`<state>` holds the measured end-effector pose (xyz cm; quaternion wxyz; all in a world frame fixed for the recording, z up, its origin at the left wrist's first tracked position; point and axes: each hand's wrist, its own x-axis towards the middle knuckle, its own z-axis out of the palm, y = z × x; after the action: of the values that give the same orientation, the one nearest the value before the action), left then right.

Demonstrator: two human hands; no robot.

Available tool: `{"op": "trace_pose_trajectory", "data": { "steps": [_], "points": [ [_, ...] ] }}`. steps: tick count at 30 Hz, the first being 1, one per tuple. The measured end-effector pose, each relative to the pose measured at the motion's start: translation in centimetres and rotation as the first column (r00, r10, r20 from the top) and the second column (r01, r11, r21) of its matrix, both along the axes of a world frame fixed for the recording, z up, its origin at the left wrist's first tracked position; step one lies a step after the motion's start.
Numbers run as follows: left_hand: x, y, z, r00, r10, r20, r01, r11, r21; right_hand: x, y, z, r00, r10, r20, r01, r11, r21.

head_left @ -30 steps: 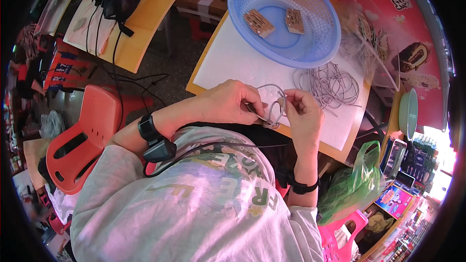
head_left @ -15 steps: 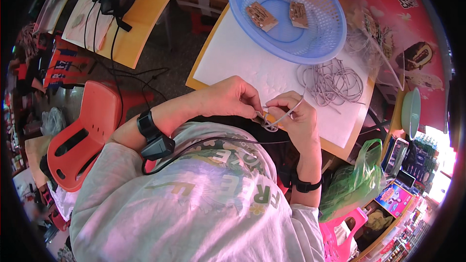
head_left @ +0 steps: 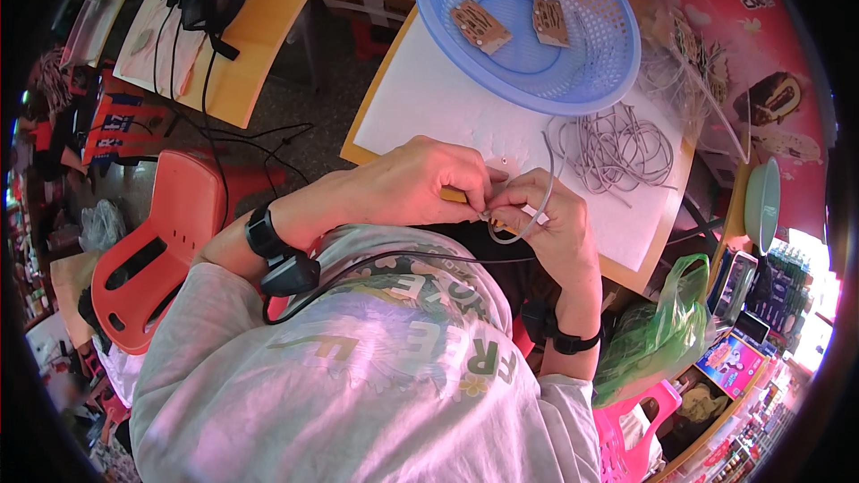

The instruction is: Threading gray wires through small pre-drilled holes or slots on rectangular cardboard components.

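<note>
Both my hands meet over the near edge of the white-topped table, fingertips almost touching. The fingers of my left hand are pinched together at the cord, with the small piece between them mostly hidden. My right hand pinches a thin grey cord, which bends in a loop below its fingers and rises toward the table. A loose tangle of grey cord lies to the right of my hands. Beyond it stands a blue perforated plastic basket holding two brown patterned cards.
The white tabletop has a yellow border. Clear plastic bags lie right of the basket. A green plastic bag and pink stool are at my right, a red chair at my left. Black cables hang from another table.
My hands have drawn closer together at the fingertips, and the left has turned slightly. The cord's loop below my right hand has shifted; basket and cards stay in place.
</note>
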<state>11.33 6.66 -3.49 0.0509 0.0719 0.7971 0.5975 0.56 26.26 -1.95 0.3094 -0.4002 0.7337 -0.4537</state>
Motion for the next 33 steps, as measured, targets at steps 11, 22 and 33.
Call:
{"op": "trace_pose_trajectory", "data": {
  "steps": [11, 22, 33],
  "points": [
    [-0.3, -0.1, -0.6, 0.992, 0.018, -0.124, -0.008, 0.997, 0.077, 0.0, 0.5, 0.0, 0.911, 0.012, -0.413, -0.036, 0.998, -0.05],
    [-0.3, 0.1, -0.4, 0.99, -0.04, 0.134, -0.02, 0.908, 0.419, -0.3, 0.8, -0.3, 0.903, 0.057, -0.426, -0.122, 0.984, -0.128],
    [0.2, 0.3, -2.6, 0.922, -0.18, 0.343, -0.093, 0.757, 0.646, 0.5, 1.1, -1.2, 0.988, 0.012, -0.155, -0.016, 1.0, -0.025]
  ]
}}
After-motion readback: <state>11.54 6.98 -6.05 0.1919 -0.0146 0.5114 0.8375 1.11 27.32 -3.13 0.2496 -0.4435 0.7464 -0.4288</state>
